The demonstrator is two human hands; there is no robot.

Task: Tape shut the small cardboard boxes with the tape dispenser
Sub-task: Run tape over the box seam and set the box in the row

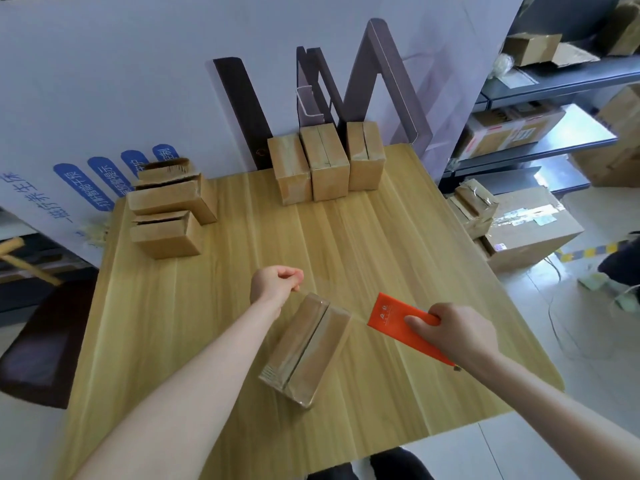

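A small cardboard box [306, 348] lies on the wooden table [398, 258] in front of me, its top seam facing up. My right hand [453, 332] grips an orange tape dispenser [398, 322] just right of the box. A strip of clear tape [358, 318] stretches from the dispenser across the box's far end to my left hand [277, 280]. That hand pinches the tape's free end just beyond the box's far left corner.
Three upright boxes [325, 164] stand in a row at the table's far edge. Three more boxes [169, 209] with loose flaps sit at the far left. Shelving with cartons [533, 233] stands to the right, and a white printed board [104, 98] rises behind the table.
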